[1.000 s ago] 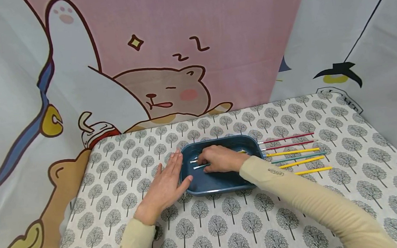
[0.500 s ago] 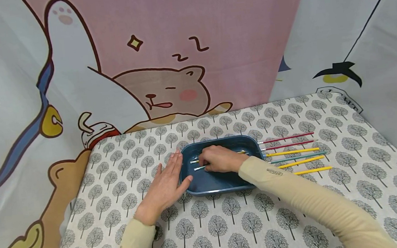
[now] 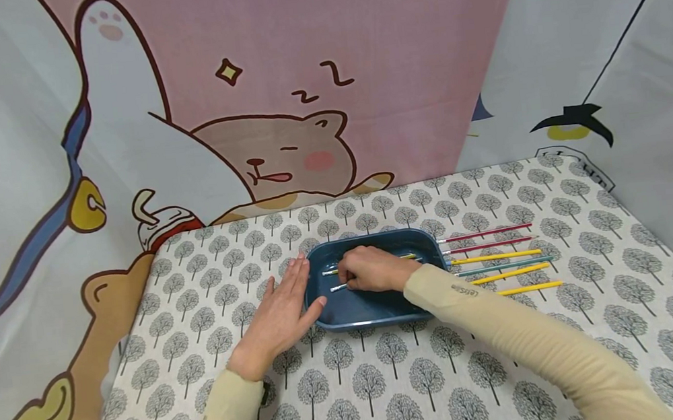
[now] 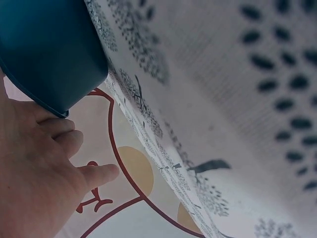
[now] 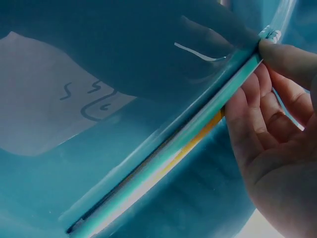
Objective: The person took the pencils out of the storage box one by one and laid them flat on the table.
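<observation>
My right hand [image 3: 372, 269] reaches into a dark blue plastic basin [image 3: 372, 323]. Its thumb and fingers pinch a teal pencil [image 5: 218, 101] near the end with the metal band, and that end [image 3: 336, 288] shows left of the fingers in the head view. Another pencil, yellow [image 5: 198, 137], lies alongside it on the basin floor, partly hidden by the hand. My left hand [image 3: 280, 317] rests with straight, spread fingers against the left rim of the basin; in the left wrist view, the fingers [image 4: 69, 141] lie beside its outer wall.
Right of the basin, on the tree-print cloth [image 3: 342, 399], several pencils lie roughly parallel: red ones [image 3: 487, 232], yellow ones [image 3: 529, 289] and a green one [image 3: 512, 265]. A cartoon-printed curtain [image 3: 419, 60] stands behind the table.
The banded end of the pencil in my right hand has shifted slightly toward the front of the basin, apart from the yellow pencil. My left hand and the basin have stayed put.
</observation>
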A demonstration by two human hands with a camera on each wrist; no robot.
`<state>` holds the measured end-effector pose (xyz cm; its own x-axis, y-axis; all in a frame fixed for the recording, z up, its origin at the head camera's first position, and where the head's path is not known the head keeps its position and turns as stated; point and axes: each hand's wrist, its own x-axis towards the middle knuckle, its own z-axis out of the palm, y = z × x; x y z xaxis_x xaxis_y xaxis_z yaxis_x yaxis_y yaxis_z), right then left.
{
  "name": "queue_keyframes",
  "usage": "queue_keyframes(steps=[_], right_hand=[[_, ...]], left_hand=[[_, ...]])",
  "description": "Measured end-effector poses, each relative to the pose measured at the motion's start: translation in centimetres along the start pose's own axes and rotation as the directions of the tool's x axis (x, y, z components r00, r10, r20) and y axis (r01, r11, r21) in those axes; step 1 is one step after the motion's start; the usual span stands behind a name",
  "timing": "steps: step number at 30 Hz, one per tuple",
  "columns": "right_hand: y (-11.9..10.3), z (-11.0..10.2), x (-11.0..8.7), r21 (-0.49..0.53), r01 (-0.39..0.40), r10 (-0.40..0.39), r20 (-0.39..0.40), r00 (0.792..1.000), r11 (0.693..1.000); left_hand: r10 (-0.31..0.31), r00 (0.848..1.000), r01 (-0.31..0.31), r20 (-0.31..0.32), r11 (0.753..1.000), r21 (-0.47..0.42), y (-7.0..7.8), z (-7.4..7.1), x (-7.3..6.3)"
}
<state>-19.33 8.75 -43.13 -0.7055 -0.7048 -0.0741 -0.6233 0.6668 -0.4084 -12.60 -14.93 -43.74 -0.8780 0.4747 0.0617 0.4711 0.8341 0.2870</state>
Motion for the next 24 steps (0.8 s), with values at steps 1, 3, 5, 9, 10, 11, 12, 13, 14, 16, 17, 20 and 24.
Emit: queue_keyframes(steps=[1, 3, 5, 9, 10, 11, 12, 13, 14, 16, 17, 20, 24], right_hand=[[-0.03, -0.01, 0.0, -0.001, 0.001, -0.001, 0.001, 1.0, 1.0], [-0.05, -0.05, -0.03, -0.002, 0.002, -0.002, 0.002, 1.0, 1.0], [-0.1, -0.11, -0.05, -0.002, 0.002, -0.002, 0.001, 1.0, 1.0], [-0.18, -0.18, -0.06, -0.005, -0.003, 0.003, -0.008, 1.0, 1.0], [-0.18, -0.17, -0.04, -0.009, -0.003, 0.003, -0.009, 1.0, 1.0], [-0.18, -0.17, -0.03, -0.01, -0.004, 0.004, -0.01, 1.0, 1.0], [-0.19, -0.16, -0.01, -0.012, -0.005, 0.004, -0.012, 1.0, 1.0], [-0.21, -0.15, 0.0, -0.011, -0.008, 0.008, -0.012, 1.0, 1.0], [-0.22, -0.14, 0.01, -0.009, -0.008, 0.007, -0.013, 1.0, 1.0], [-0.28, -0.17, 0.01, -0.004, -0.014, 0.014, -0.013, 1.0, 1.0], [-0.32, -0.21, 0.02, 0.001, -0.016, 0.016, -0.015, 1.0, 1.0], [-0.4, -0.36, 0.0, 0.007, -0.015, 0.015, -0.02, 1.0, 1.0], [-0.47, -0.69, 0.02, 0.012, -0.011, 0.011, -0.032, 0.999, 1.0]], left_hand=[[0.0, 1.0, 0.0, 0.0, 1.0, -0.004, 0.01, -0.02, 0.0], [0.0, 1.0, 0.0, 0.002, 1.0, 0.0, 0.0, -0.06, -0.02], [-0.001, 1.0, 0.001, 0.005, 1.0, 0.004, 0.0, -0.09, -0.02], [-0.004, 1.0, 0.004, 0.012, 1.0, 0.007, 0.01, -0.13, -0.04], [-0.006, 1.0, 0.006, 0.014, 1.0, 0.011, 0.01, -0.12, -0.04], [-0.006, 1.0, 0.006, 0.015, 1.0, 0.009, 0.02, -0.13, -0.04], [-0.006, 1.0, 0.006, 0.015, 1.0, 0.011, 0.0, -0.1, -0.03], [-0.007, 1.0, 0.007, 0.018, 1.0, 0.014, 0.0, -0.08, -0.02], [-0.008, 1.0, 0.008, 0.019, 1.0, 0.015, 0.0, -0.06, -0.01], [-0.009, 1.0, 0.009, 0.023, 1.0, 0.018, -0.01, -0.03, 0.02], [-0.009, 1.0, 0.009, 0.023, 1.0, 0.013, -0.01, -0.04, 0.03], [-0.012, 1.0, 0.012, 0.025, 1.0, 0.007, -0.02, -0.02, 0.06], [-0.012, 1.0, 0.012, 0.023, 1.0, 0.005, -0.02, -0.04, 0.04]])
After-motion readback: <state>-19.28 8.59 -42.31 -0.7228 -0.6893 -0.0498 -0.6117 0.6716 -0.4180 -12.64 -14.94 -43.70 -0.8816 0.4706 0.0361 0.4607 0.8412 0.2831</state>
